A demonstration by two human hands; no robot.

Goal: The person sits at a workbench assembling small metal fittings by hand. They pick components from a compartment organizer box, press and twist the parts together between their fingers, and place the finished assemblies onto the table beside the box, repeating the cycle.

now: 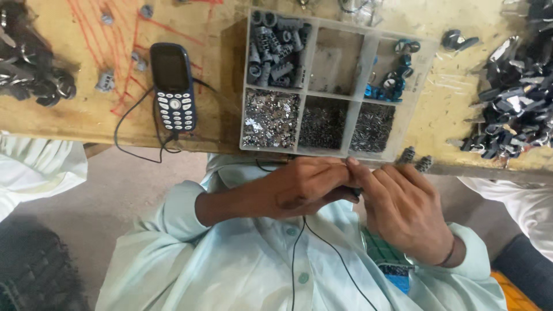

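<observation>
Left hand (pixel 305 187) and right hand (pixel 403 210) pinch together on a small dark part (pixel 356 190), steadying it below the compartment tray (pixel 368 43) at 12 o'clock.

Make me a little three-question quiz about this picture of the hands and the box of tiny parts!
1. True or false: the keypad phone lies to the left of the clear compartment box in the picture.
2. How many compartments does the box have?
3. Where do the left hand and right hand meet? A) over the phone B) close together, just below the box, at the wooden table edge C) inside the box

Key: 1 true. 2 six, in two rows of three. 3 B; they pinch a small dark part, mostly hidden by the fingers.
</observation>
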